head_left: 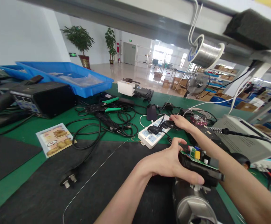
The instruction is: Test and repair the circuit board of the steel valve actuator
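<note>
Head view | our left hand [165, 161] clasps the circuit-topped housing [206, 169], 4 o'clock | right hand [181, 122], 3 o'clock, beside power strip [151, 138], pinch unclear | apparently cable handling; next calls for steadiness

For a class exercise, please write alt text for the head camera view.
A person's left hand grips a black housing with an exposed circuit board, above a metal body. The right hand is at black cables by a white power strip.

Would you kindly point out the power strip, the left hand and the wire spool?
Power strip [152, 138], head view: its socket face, near end.
Left hand [166, 161], head view: its back.
Wire spool [206, 53], head view: the wound silver wire.
</note>
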Demonstrator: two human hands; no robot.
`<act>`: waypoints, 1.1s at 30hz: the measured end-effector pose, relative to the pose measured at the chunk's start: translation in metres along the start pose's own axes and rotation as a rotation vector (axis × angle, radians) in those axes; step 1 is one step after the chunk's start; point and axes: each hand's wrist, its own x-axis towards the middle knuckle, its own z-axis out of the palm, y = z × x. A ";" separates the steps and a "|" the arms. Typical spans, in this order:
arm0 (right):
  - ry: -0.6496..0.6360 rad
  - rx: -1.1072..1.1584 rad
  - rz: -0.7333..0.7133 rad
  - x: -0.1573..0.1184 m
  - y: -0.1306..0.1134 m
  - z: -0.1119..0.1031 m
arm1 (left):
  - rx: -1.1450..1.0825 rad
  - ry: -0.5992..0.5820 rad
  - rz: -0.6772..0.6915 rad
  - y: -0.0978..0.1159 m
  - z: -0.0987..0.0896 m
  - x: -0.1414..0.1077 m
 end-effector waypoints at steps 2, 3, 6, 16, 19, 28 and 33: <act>-0.006 -0.027 -0.005 0.001 0.003 0.001 | 0.007 -0.008 -0.018 0.001 0.000 0.000; -0.008 -0.037 -0.008 0.001 0.003 0.002 | 0.009 -0.011 -0.025 0.001 0.000 0.000; -0.011 -0.053 -0.019 0.000 0.003 0.001 | 0.024 -0.016 -0.030 0.002 0.000 0.000; -0.004 -0.088 -0.006 -0.005 0.001 0.000 | 0.009 -0.032 -0.047 0.000 -0.005 0.000; 0.014 -0.077 -0.003 -0.005 0.000 0.003 | 0.017 -0.013 -0.051 -0.001 -0.005 0.001; 0.250 0.100 -0.063 -0.077 -0.004 -0.032 | 0.031 0.039 -0.021 -0.002 -0.001 0.000; 0.279 0.351 -0.098 -0.186 -0.017 -0.064 | 0.052 0.010 0.022 0.004 0.005 0.001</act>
